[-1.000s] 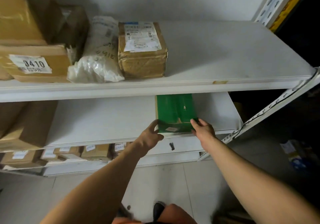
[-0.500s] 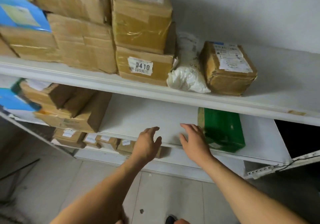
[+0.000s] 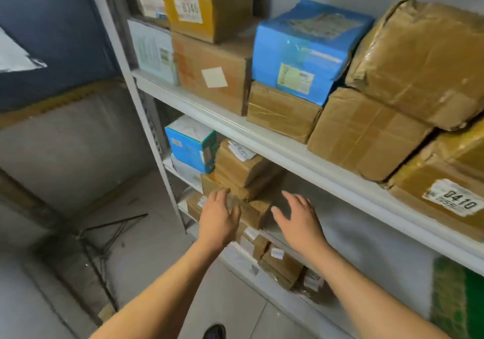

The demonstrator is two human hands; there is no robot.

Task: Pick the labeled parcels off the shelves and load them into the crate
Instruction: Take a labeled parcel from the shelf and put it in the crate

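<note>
Two hands reach toward your middle shelf (image 3: 309, 155) in the head view: left hand (image 3: 218, 217) and right hand (image 3: 301, 221), fingers spread and holding nothing, flank a taped brown parcel (image 3: 255, 211). Nothing is picked; no crate shows. Cardboard looks creased, tape glossy, and a blue box (image 3: 191, 147) sits behind.

Two hands (image 3: 259, 221); one green parcel (image 3: 457, 296).

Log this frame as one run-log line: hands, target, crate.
left hand: open, at brown stack, contact unclear | right hand: open, holding nothing | target: middle shelf | green parcel: on shelf | crate: not visible
</note>
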